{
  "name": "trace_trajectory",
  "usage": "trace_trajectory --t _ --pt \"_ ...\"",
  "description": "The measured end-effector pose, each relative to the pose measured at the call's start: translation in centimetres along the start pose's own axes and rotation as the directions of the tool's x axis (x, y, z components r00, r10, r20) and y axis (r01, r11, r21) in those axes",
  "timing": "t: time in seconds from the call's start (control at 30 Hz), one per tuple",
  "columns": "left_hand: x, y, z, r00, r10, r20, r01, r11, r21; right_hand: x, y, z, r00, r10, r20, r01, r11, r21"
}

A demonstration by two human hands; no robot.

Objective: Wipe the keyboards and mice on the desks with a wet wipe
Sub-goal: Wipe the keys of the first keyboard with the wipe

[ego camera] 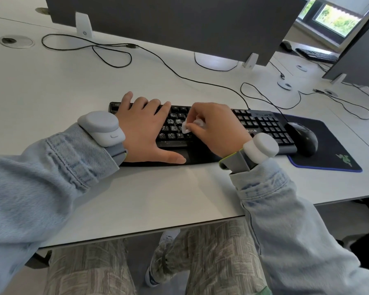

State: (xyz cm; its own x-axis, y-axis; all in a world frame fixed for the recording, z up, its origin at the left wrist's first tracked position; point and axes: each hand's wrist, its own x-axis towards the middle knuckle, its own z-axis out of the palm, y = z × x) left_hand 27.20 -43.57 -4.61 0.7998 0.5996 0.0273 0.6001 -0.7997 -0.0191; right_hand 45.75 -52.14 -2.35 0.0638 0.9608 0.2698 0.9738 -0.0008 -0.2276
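Note:
A black keyboard (262,124) lies across the white desk (136,188) in front of me. My left hand (145,128) rests flat on its left half, fingers straight, thumb along the wrist rest. My right hand (215,128) pinches a small crumpled white wet wipe (186,126) and holds it against the middle keys. Several keys near the wipe look speckled with moisture. A black mouse (303,138) sits on a dark mouse pad (332,150) just right of the keyboard.
Black cables (107,50) loop over the desk behind the keyboard. A dark partition panel (179,20) stands at the back. A second keyboard (315,54) lies on the far right desk. The desk's front edge runs above my knees.

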Motion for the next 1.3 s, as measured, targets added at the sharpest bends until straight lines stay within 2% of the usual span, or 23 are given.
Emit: trace_trajectory --t 0.07,0.13,0.23,0.47,0.63,0.8,0.93,1.13,1.3 --pt "-0.1 0.0 0.0 1.000 -0.003 0.005 0.003 1.000 0.001 -0.1 0.5 -0.2 0.999 0.031 -0.008 -0.031 0.999 -0.028" --pt "0.0 0.1 -0.1 1.000 -0.004 0.014 0.004 1.000 0.000 0.0 1.3 -0.8 0.993 0.087 -0.081 -0.090 0.995 -0.044" --pt "0.0 0.0 -0.1 1.000 -0.002 0.008 0.002 1.000 0.005 -0.4 1.8 -1.6 0.980 0.136 -0.143 -0.138 0.990 -0.005" --pt "0.1 0.0 0.0 1.000 0.000 0.008 0.000 1.000 0.008 -2.4 0.9 -1.5 0.994 0.113 0.011 -0.114 0.992 0.058" --pt "0.0 0.1 -0.1 1.000 -0.001 0.010 0.001 1.000 0.008 -2.0 1.2 -2.0 0.989 0.142 -0.045 -0.142 0.990 0.008" --pt "0.0 0.1 0.0 1.000 -0.006 0.000 0.006 1.000 0.007 -2.0 -0.5 -0.9 0.999 0.045 0.009 -0.046 0.997 0.062" --pt "0.0 0.1 0.0 1.000 -0.001 -0.003 0.001 1.000 0.004 -1.7 0.5 -1.2 0.995 0.095 -0.021 -0.095 0.995 -0.019" --pt "0.0 0.1 0.0 1.000 -0.007 0.004 0.007 1.000 -0.001 -2.0 -0.1 -1.3 0.997 0.059 0.042 -0.061 0.997 0.046" --pt "0.0 0.1 0.0 1.000 -0.004 0.005 0.004 1.000 0.002 -1.7 0.1 -1.5 0.998 0.069 0.000 -0.068 0.997 0.027"
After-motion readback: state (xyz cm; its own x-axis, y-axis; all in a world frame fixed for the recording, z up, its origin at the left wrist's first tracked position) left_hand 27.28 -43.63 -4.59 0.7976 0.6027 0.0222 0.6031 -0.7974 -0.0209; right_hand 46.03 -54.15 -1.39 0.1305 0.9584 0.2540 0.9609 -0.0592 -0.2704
